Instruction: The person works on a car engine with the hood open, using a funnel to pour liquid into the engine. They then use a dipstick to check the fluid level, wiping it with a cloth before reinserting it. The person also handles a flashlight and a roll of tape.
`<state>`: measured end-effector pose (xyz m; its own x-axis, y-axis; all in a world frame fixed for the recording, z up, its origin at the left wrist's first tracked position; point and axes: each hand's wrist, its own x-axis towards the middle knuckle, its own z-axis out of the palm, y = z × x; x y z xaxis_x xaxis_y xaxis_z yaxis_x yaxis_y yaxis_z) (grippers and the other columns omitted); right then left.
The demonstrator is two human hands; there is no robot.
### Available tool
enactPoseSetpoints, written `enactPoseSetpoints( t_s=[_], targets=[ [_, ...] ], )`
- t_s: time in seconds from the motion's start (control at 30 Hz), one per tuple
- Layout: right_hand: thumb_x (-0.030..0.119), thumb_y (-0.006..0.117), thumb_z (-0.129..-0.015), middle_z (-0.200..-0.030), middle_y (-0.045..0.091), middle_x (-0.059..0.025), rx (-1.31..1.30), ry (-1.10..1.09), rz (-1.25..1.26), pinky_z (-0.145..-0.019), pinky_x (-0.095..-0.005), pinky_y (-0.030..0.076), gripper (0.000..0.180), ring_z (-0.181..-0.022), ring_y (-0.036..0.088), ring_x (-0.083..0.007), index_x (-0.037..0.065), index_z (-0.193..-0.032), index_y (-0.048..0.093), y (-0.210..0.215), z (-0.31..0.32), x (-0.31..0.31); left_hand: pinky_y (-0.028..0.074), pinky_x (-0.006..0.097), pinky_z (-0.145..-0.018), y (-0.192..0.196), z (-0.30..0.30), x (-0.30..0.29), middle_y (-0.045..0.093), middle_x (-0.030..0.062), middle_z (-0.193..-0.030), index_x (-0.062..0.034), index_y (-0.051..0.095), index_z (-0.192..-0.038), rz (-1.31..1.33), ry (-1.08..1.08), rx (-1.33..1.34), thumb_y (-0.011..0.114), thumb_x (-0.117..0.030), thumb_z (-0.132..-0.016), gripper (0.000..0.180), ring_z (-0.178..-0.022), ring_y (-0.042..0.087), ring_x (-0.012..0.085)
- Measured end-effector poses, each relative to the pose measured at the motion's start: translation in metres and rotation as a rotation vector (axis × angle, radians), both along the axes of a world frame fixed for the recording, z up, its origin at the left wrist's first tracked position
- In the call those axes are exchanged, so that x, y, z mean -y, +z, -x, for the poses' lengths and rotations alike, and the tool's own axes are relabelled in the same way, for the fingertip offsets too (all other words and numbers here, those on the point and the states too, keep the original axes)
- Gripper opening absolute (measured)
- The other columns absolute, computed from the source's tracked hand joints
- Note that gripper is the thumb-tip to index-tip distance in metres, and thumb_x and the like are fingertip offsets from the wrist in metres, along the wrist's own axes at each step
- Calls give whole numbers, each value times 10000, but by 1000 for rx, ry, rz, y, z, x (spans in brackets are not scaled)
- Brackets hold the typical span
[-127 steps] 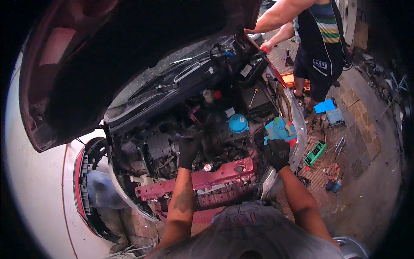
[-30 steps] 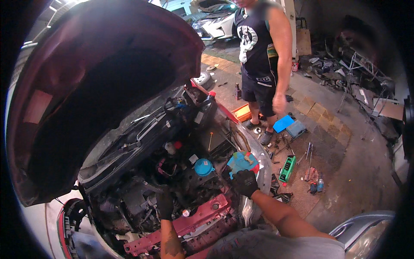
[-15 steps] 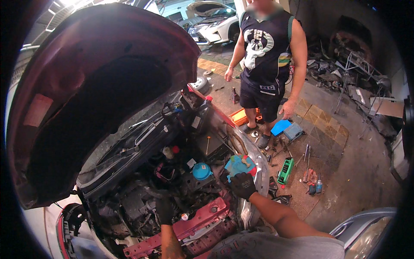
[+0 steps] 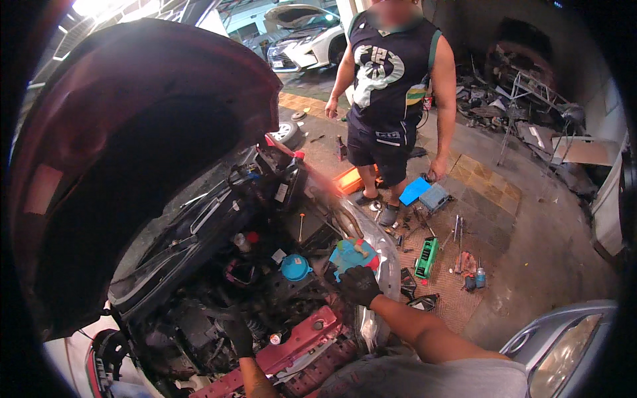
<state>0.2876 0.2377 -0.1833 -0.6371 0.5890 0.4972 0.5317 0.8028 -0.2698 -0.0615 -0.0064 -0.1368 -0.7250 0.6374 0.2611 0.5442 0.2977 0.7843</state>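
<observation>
My left hand (image 4: 237, 333), in a dark glove, reaches into the engine bay behind the red front crossmember (image 4: 295, 341). Its fingers blend into the dark engine parts, so their grip is hidden. My right hand (image 4: 360, 286), also dark-gloved, is by the headlight at the bay's front corner. It is at the near edge of a light-blue piece (image 4: 345, 254) with red and tan items on it. The right fingers bend downward, and whether they grip anything is unclear. Between the hands sits a round blue funnel-like cap (image 4: 296, 267). A yellow-handled dipstick-like rod (image 4: 301, 227) stands farther back.
The raised hood (image 4: 152, 132) arches over the left side. A person (image 4: 391, 86) stands beyond the fender, one hand near a blue case (image 4: 416, 190). A green tool tray (image 4: 426, 257) and scattered tools lie on the floor mat. Another car's headlight (image 4: 564, 351) is close at lower right.
The whole view has shifted, so the scene sits farther left. My right hand has stayed by the light-blue piece, and my left hand remains in the engine bay.
</observation>
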Motion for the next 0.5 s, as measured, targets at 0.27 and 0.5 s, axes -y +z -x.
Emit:
enactPoseSetpoints(
  t_s=[0.27,0.5],
  targets=[
    [320,585,-839,-848,626,-61,36,-20,97,-692,-472,437,195,-837,611,-280,159,-902,676,28,3,9,423,393,-936,32,-28,2,581,161,-1146,56,532,-1188,-132,-49,172,503,-303,-1044,389,-1051,523,253],
    [300,581,-841,-839,620,-63,-53,-8,41,-685,-472,438,176,-835,611,-283,156,-894,667,21,5,9,415,412,-976,22,-21,5,588,209,-1197,55,517,-1275,-182,46,216,485,-257,-1041,391,-1097,539,301]
  ],
)
